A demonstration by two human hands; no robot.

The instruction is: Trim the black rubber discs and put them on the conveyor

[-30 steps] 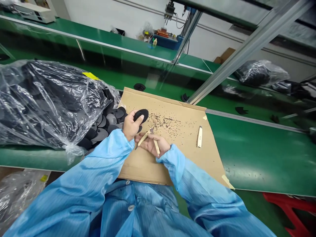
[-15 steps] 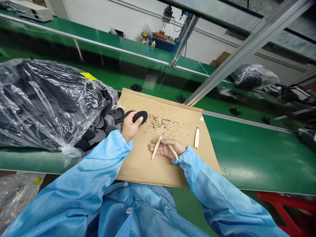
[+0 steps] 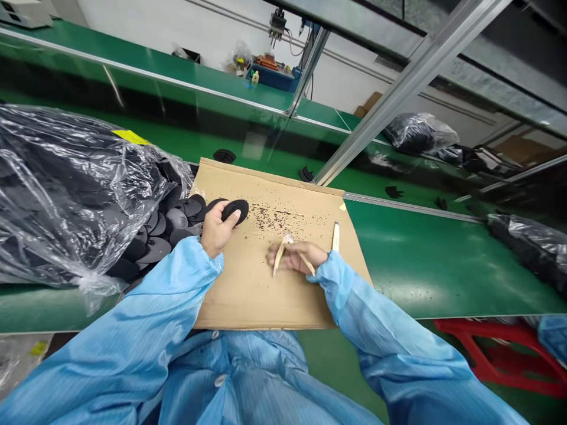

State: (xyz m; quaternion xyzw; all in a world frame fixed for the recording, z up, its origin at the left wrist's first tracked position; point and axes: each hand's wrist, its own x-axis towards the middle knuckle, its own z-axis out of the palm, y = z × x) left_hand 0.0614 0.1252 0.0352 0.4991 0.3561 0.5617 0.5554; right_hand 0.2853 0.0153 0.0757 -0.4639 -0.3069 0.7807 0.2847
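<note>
One long green table (image 3: 420, 260) held one big see-through bag (image 3: 66, 177) on the left, next to one flat cardboard sheet (image 3: 248, 295). Too many loose black discs (image 3: 156, 249) to count sat heaped by the bag. The right hand (image 3: 301, 257) had its fingers loosely bent around one pair of pliers (image 3: 279, 258), the handles spread wide. One pale tool (image 3: 336, 237) lay near that sleeve. The left hand (image 3: 216, 229) pinched one disc (image 3: 237, 211) above the cardboard; I couldn't tell if it held another behind. Countless tiny black bits (image 3: 270, 219) lay about, so some work seemed done, with many discs maybe left.
</note>
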